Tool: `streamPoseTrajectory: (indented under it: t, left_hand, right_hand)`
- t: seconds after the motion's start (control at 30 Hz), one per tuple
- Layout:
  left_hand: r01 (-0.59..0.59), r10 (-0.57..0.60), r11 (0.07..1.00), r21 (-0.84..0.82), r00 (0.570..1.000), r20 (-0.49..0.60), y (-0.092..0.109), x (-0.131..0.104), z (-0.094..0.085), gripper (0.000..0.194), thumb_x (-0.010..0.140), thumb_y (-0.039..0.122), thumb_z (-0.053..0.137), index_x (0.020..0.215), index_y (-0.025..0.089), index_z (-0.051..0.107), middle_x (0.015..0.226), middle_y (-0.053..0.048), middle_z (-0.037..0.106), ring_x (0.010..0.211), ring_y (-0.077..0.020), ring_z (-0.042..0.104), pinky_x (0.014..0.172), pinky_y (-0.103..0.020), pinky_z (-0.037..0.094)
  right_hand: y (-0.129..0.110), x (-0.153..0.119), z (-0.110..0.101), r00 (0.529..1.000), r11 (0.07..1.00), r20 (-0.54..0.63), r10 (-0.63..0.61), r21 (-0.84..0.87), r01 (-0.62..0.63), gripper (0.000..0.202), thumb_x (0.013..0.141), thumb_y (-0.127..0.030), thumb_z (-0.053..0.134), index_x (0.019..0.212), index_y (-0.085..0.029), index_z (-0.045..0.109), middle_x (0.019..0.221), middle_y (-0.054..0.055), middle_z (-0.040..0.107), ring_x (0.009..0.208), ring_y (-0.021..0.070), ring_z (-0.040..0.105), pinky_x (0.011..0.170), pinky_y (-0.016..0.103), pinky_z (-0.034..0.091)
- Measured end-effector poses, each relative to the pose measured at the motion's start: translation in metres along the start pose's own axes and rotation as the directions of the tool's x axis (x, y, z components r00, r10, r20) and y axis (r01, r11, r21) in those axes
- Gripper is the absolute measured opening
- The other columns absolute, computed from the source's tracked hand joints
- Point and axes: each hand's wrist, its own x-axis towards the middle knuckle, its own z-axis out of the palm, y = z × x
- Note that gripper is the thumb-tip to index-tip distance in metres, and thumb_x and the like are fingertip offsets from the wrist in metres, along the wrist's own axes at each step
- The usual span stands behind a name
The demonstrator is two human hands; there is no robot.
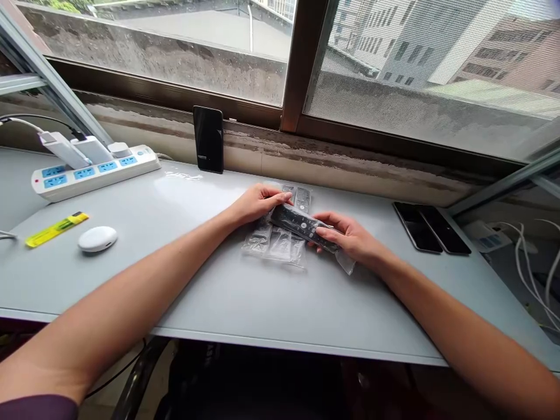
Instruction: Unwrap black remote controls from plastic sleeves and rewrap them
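A black remote control (301,224) in a clear plastic sleeve is held slantwise between my two hands, just above the desk. My left hand (261,202) pinches its upper left end between thumb and fingers. Around its lower right end, my right hand (345,234) is closed, thumb on top; a loose flap of the sleeve hangs below. Beneath the held remote, several more bagged remote controls (280,244) lie side by side on the desk, partly covered by it and by my left hand.
On the grey desk (280,309), a white power strip (98,175) with plugs stands at the left, near a yellow packet (56,229) and a white oval case (97,239). A phone (209,140) leans against the window wall. Two dark phones (431,228) lie at the right, beside white cables (525,256).
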Motion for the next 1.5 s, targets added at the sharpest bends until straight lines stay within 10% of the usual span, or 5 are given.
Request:
streamPoseTrajectory:
  t: [0.57,1.5]
  left_hand:
    - [0.019,-0.019,0.999,0.029,1.0,-0.003,-0.001,0.001,0.001,0.066,0.098,0.079,0.071,0.097,0.016,0.091,0.088,-0.007,0.08,0.084,-0.0218,0.067,0.079,-0.031,0.048]
    - [-0.005,0.005,0.999,0.04,1.0,-0.012,0.001,0.0,-0.001,0.065,0.098,0.078,0.07,0.095,0.017,0.091,0.088,-0.006,0.081,0.087,-0.0236,0.071,0.086,-0.032,0.052]
  right_hand:
    - [-0.004,-0.001,0.004,0.995,0.979,-0.05,-0.088,-0.19,0.077,0.04,0.1,-0.052,0.085,0.131,-0.026,0.08,0.125,0.006,0.083,0.109,0.0274,0.078,0.099,0.041,0.063]
    - [-0.01,-0.001,0.003,0.999,0.998,-0.015,0.051,0.031,-0.05,0.04,0.097,-0.053,0.091,0.127,-0.027,0.083,0.103,0.005,0.086,0.09,0.0249,0.08,0.086,0.039,0.067]
